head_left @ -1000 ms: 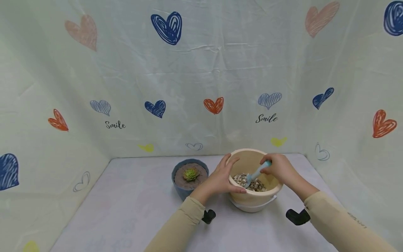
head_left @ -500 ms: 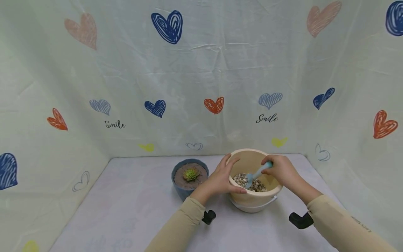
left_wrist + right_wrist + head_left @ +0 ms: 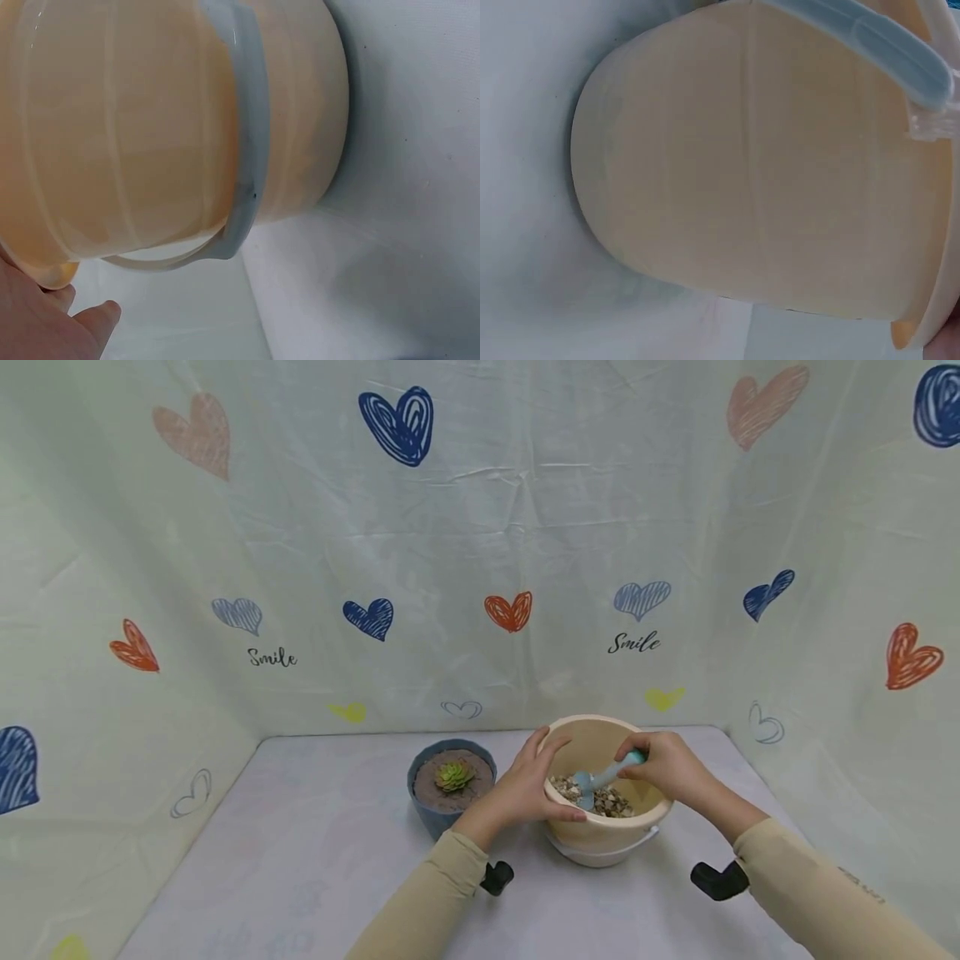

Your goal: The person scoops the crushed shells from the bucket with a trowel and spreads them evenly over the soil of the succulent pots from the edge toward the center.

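A cream bucket (image 3: 600, 843) with a light grey handle (image 3: 255, 120) stands on the table, loose small stones (image 3: 615, 804) at its bottom. My left hand (image 3: 521, 789) grips the bucket's rim on its left side, with the thumb along the front edge and the fingers spread along the side. At the bucket's right rim, my right hand (image 3: 663, 764) pinches the handle end of a small light blue shovel (image 3: 600, 778). The shovel slants down into the bucket, its blade against the stones. Both wrist views mostly show the bucket's outer wall.
To the left of the bucket, close by my left forearm, stands a blue-grey pot (image 3: 431, 818) with a green succulent (image 3: 454, 775) in brown soil. A white table (image 3: 300, 860) spreads beneath. Behind it hangs a pale curtain (image 3: 465, 527) printed with hearts.
The shovel's blade has shifted slightly left among the stones, and the right hand has moved a little with it. My left hand, the bucket and the pot stay in place.
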Motion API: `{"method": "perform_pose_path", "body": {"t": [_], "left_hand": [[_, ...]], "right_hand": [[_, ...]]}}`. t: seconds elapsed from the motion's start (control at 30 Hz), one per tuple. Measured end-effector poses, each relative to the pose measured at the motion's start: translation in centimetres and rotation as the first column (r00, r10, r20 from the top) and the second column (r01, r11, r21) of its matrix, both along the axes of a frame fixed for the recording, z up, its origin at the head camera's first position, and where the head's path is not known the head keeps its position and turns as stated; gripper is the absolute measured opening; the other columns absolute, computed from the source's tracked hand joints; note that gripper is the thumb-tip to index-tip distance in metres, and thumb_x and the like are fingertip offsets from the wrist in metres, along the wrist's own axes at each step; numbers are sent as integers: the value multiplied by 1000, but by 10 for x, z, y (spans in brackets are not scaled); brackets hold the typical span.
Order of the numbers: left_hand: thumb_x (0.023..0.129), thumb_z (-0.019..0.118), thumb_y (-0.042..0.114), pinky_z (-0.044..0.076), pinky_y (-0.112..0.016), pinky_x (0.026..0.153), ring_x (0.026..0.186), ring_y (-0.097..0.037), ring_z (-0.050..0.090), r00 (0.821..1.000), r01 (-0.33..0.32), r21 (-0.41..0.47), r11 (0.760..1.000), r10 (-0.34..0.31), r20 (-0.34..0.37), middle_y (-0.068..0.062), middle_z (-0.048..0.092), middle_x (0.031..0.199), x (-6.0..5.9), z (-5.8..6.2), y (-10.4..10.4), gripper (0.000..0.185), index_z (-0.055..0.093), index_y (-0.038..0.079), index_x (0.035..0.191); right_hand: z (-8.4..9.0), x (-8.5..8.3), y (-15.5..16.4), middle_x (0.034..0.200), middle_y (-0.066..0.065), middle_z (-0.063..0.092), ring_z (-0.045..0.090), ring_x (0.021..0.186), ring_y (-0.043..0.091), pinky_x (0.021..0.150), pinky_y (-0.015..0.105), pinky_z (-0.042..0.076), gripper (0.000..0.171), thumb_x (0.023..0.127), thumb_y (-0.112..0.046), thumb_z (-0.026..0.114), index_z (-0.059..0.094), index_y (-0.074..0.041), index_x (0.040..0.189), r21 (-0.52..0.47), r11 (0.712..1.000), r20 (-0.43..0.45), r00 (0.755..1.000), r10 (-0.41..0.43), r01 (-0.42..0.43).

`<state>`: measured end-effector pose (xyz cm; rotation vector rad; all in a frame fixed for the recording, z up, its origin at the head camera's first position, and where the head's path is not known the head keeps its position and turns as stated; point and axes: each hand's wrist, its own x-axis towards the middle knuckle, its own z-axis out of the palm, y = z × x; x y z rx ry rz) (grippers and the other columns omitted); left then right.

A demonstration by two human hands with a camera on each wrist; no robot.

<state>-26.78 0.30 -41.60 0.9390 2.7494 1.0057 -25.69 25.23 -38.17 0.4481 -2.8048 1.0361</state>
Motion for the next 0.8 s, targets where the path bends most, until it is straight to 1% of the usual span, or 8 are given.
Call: {"method": "perform_pose_path", "body": {"t": [0.1,0.2,0.27,0.37,0.5,0.6,0.8], "left_hand": [[70,83,56,34,-55,105,144,-35,17,1000,1,1,1000,-1,6,-8,3,162,0,0,0,109,21,30,156],[70,82,56,34,-55,105,145,-34,17,1000,5,0,1000,-5,13,-7,3,162,0,0,0,108,21,30,156],[71,82,56,34,-55,106,145,-34,16,1000,7,2,1000,-7,14,-6,2,162,0,0,1,108,21,30,156],[71,82,55,34,-55,106,145,-34,16,1000,7,0,1000,-7,9,-7,3,162,1,0,1,107,20,30,156],[71,82,54,33,-55,105,145,-34,16,1000,8,3,1000,-8,10,-7,3,162,1,1,1,107,21,30,156],[71,83,54,33,-56,106,145,-35,16,1000,7,11,1000,-7,10,-7,3,162,1,2,1,107,21,29,156],[71,83,53,32,-54,107,145,-35,15,1000,-1,9,1000,1,14,-8,3,162,1,1,-1,107,22,29,155]], "right_hand": [[0,-1,-1,86,3,68,57,75,17,65,28,50,15,75,-1,82,72,-7,84,10,999,-4,999,33,-33],[2,-3,0,88,5,69,57,77,18,67,30,50,17,75,-2,82,74,-4,88,33,999,-2,999,42,-42],[4,-3,0,91,7,69,60,79,19,68,30,51,19,75,-2,82,75,-2,92,42,998,19,999,41,-42],[6,-5,1,92,9,68,59,79,20,67,31,51,20,75,-2,82,75,-2,94,50,998,50,998,43,-45],[8,-7,3,86,5,66,55,76,19,66,31,49,18,74,-1,82,74,-4,90,74,996,42,998,51,-54],[7,-9,5,82,1,64,53,75,18,66,31,46,17,74,0,82,73,-6,87,92,992,24,997,79,-81],[3,-8,7,78,-3,63,52,72,14,63,26,45,17,74,0,82,71,-10,83,75,986,34,988,149,-151]]}}
